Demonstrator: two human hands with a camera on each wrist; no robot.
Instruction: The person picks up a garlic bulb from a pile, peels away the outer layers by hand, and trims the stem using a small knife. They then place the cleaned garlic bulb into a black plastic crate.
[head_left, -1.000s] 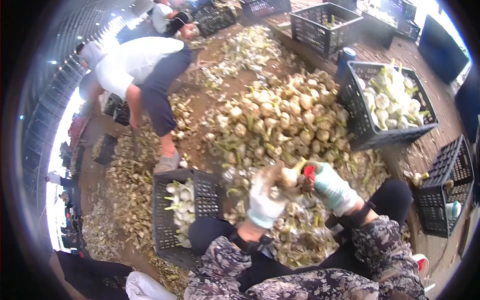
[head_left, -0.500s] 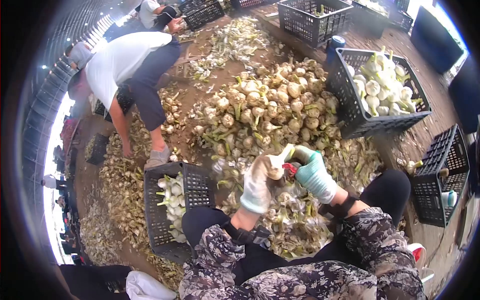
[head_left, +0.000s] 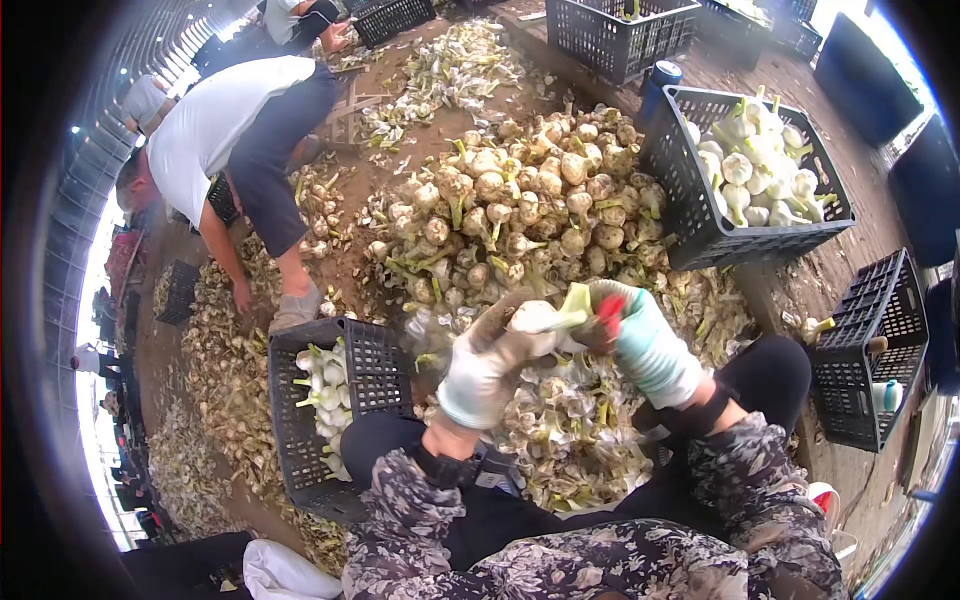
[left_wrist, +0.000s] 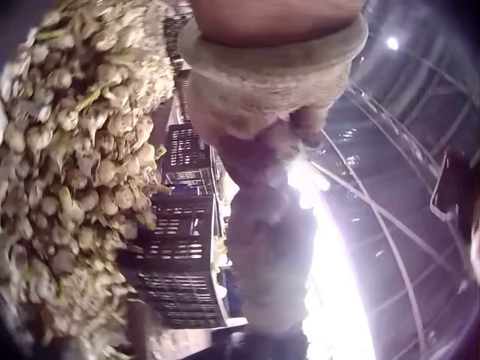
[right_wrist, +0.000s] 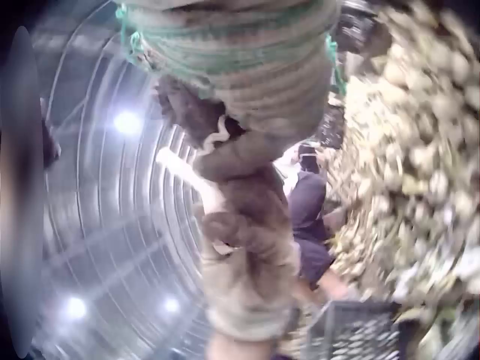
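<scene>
Head view, reading from the left: we see a bent-over person in a white shirt (head_left: 215,125) reaching down to a strip of trimmings on the dirt floor. Just right of that person sits a black crate (head_left: 290,400) partly filled with trimmed white bulbs, close beside our left knee. Next comes our left hand (head_left: 485,365), in a dirty whitish glove, its fingers curled round a garlic bulb (head_left: 535,317) held up above our lap. The bulb's pale green stem (head_left: 575,300) points right, toward our right hand (head_left: 640,335). That hand wears a teal-cuffed glove and its fingers are closed round a tool with a red handle (head_left: 612,312), which meets the bulb at the stem end; the blade itself we cannot make out. Behind both hands lies a big heap of untrimmed garlic (head_left: 530,205) on the ground, and loose skins and stems (head_left: 570,440) are piled between our knees. Further right, a second black crate (head_left: 700,235) holds clean white bulbs, and at the far right stands another crate (head_left: 875,350), near our right knee.

Left wrist view shows only the glove's cuff (left_wrist: 270,75) and blurred curled fingers against glare. Right wrist view is blurred too: the glove (right_wrist: 247,67) is closed, with something white (right_wrist: 187,176) sticking out beside it.
</scene>
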